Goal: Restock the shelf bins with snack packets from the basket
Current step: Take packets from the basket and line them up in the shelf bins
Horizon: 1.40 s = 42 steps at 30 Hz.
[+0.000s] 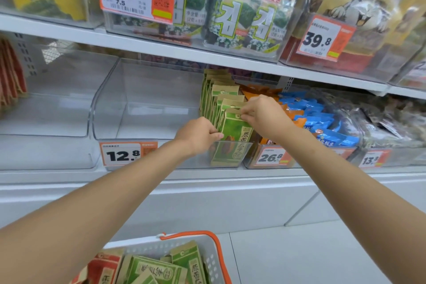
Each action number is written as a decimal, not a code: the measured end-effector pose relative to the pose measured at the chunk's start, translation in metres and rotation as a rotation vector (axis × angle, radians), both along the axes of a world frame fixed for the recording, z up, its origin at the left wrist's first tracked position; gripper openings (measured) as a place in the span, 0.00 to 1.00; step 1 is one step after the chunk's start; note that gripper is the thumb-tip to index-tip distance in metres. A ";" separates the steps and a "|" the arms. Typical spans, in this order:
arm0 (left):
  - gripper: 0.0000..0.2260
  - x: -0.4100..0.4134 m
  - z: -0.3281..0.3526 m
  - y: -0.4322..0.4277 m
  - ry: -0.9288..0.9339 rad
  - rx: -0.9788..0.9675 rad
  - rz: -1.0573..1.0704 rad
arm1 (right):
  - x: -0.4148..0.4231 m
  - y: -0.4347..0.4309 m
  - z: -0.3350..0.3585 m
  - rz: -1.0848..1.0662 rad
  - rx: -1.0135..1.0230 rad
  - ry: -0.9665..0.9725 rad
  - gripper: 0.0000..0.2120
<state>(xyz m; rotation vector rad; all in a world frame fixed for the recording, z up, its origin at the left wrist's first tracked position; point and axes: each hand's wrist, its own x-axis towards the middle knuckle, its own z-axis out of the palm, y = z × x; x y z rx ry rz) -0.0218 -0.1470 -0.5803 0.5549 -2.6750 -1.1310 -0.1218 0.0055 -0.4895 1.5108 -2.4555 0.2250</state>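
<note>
A row of green and brown snack packets (219, 97) stands upright along the right side of a clear shelf bin (147, 108). The front green packet (232, 143) is held by both hands. My left hand (198, 135) grips its left edge with curled fingers. My right hand (262, 114) pinches its top edge. At the bottom of the view a white basket (207, 249) with an orange handle holds several more green packets (156, 270) and a red one (103, 270).
The bin's left part is bare, as is the clear bin (53, 108) to its left. Orange and blue packets (315, 120) fill the bin on the right. Seaweed packs (244, 9) sit on the shelf above. Price tags hang on the bin fronts.
</note>
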 end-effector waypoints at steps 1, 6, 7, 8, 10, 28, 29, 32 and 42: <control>0.19 -0.001 0.000 -0.002 -0.007 0.008 -0.013 | 0.001 -0.001 0.000 -0.018 0.017 0.007 0.09; 0.17 -0.001 0.001 -0.009 -0.018 0.134 -0.069 | 0.011 0.008 0.006 -0.101 0.076 -0.035 0.18; 0.19 -0.001 0.002 -0.009 -0.011 0.141 -0.059 | 0.012 0.010 0.007 -0.119 0.093 -0.055 0.21; 0.21 -0.001 0.002 -0.008 -0.007 0.150 -0.050 | 0.014 0.012 0.006 -0.138 0.111 -0.077 0.23; 0.23 -0.001 0.001 -0.006 -0.014 0.128 -0.035 | 0.014 0.014 0.004 -0.164 0.110 -0.117 0.24; 0.35 0.000 0.006 0.006 0.009 -0.003 0.124 | -0.023 -0.018 0.053 -0.268 0.246 -0.545 0.15; 0.35 0.001 0.006 0.006 0.009 -0.009 0.122 | -0.022 -0.021 0.051 -0.271 0.264 -0.516 0.14; 0.30 0.004 0.007 0.007 0.012 -0.052 0.124 | -0.020 -0.025 0.040 -0.252 0.216 -0.390 0.11; 0.34 -0.006 0.005 0.003 -0.079 -0.071 0.072 | -0.014 -0.012 0.029 -0.136 0.072 -0.307 0.11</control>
